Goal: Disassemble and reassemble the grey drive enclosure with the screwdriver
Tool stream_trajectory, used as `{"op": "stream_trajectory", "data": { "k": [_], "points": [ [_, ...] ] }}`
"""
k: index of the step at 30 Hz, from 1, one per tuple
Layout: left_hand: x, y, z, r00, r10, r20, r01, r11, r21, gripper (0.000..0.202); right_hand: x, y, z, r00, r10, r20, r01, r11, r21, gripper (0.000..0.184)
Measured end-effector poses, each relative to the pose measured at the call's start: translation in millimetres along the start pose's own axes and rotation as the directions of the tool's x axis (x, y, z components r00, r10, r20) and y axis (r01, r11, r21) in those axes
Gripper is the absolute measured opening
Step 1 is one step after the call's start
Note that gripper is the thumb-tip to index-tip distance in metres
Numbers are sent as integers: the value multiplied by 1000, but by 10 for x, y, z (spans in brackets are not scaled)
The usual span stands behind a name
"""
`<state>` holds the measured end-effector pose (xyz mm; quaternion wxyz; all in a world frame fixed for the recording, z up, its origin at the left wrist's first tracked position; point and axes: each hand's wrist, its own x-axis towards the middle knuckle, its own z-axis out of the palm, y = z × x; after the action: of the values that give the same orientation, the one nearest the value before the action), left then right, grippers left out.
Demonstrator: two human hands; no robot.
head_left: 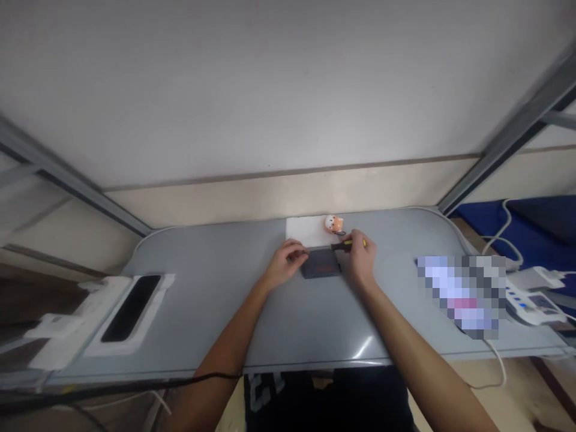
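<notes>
A small screwdriver (345,245) with a black and yellow handle lies sideways in my right hand (363,258), whose fingers are wrapped round the handle. Its thin shaft points left toward my left hand (285,261). The thumb and fingertips of that left hand are pinched together near the shaft's tip; what sits between them is too small to make out. Directly below the screwdriver, a flat dark grey case (320,267) with faint reddish marking rests on the table between both hands. An orange and white animal figurine (333,224) stands behind it on a white sheet (303,231).
A black phone (131,308) lies on white paper at the left of the grey table (216,252). At the right are a blurred-out device (454,294) and a white power strip (535,306) with cables. A black cable (180,382) crosses the front left edge.
</notes>
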<state>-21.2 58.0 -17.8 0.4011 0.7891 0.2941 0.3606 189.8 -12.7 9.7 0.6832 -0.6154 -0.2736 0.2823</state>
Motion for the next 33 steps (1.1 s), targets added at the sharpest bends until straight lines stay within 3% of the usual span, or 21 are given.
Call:
{"op": "stream_trajectory", "data": {
  "k": [10, 14, 19, 23, 27, 33],
  "points": [
    [39, -12, -53, 996, -78, -50, 83, 992, 96, 33, 41, 77, 21, 999, 42, -10, -42, 999, 3, 37],
    [252, -57, -193, 991, -87, -101, 109, 965, 240, 31, 102, 128, 9, 997, 76, -34, -74, 997, 36, 39],
    [554, -194, -308, 999, -53, -8, 51, 898, 437, 21, 154, 173, -3, 992, 104, -70, -98, 992, 76, 35],
    [569, -316, -321, 998, -33, 44, 11, 900, 435, 20, 171, 184, -1, 988, 135, -79, -126, 987, 104, 35],
    [530, -389, -340, 1000, -26, 15, 17, 906, 423, 21, 179, 188, 7, 987, 134, -85, -124, 985, 122, 36],
    [393, -225, -266, 993, -9, -120, 50, 937, 346, 20, 171, 172, 4, 987, 135, -88, -127, 988, 92, 36]
  ]
}}
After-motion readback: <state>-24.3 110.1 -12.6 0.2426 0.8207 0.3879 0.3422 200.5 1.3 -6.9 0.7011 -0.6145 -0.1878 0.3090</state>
